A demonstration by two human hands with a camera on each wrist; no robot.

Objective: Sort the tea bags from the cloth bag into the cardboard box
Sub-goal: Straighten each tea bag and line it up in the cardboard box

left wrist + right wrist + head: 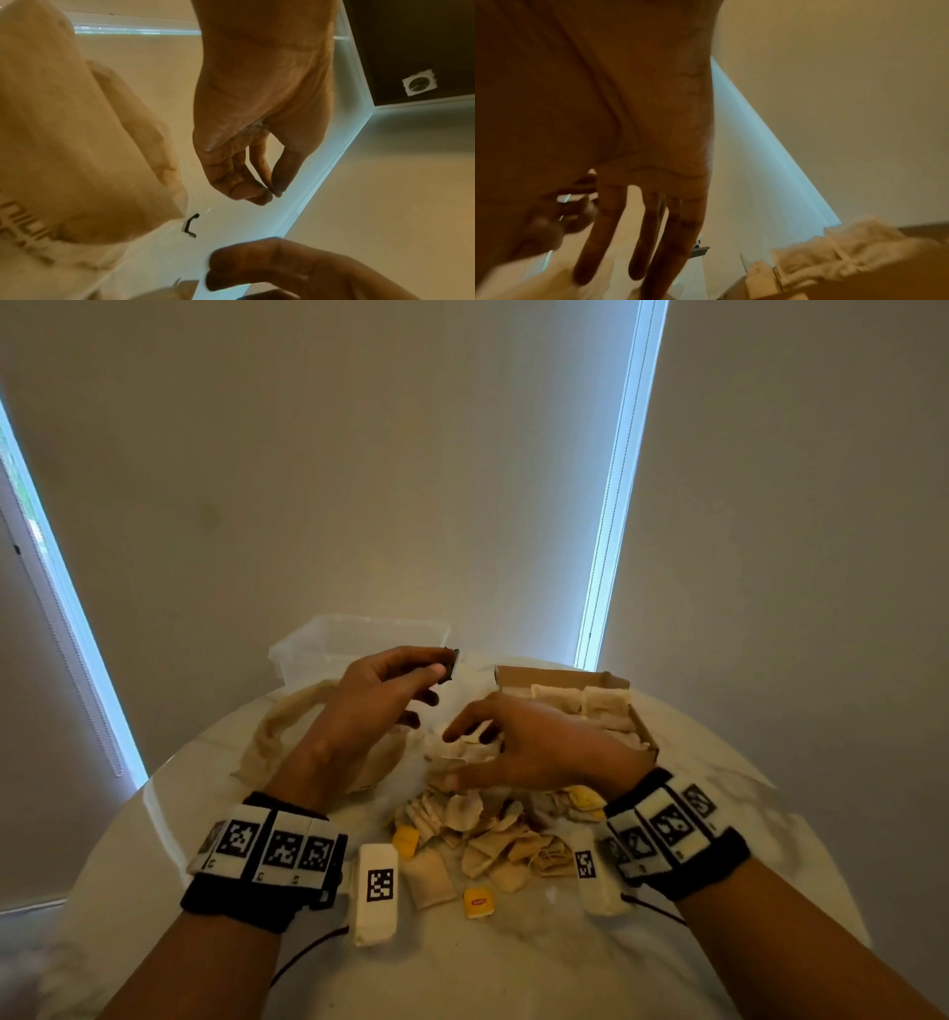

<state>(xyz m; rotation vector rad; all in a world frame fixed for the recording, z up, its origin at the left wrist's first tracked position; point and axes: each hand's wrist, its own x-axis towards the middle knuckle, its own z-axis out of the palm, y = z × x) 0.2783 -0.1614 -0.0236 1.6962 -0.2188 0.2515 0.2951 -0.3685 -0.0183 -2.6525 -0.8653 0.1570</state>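
My left hand (444, 667) is raised above the beige cloth bag (303, 726) and pinches a small dark tea bag tag (452, 664) between thumb and forefinger; the left wrist view shows the same pinch (273, 191) beside the cloth bag (77, 142). My right hand (454, 755) lies spread, fingers straight, on the heap of loose tea bags (488, 834) in the table's middle. The right wrist view shows those fingers (608, 233) extended. The open cardboard box (560, 677) behind the right hand holds rows of tea bags (606, 706).
A clear plastic tub (354, 639) stands at the back, behind the cloth bag. Loose yellow tags (478, 902) lie near the front of the heap. The round white marble table (513, 968) ends close to both forearms; blinds hang behind it.
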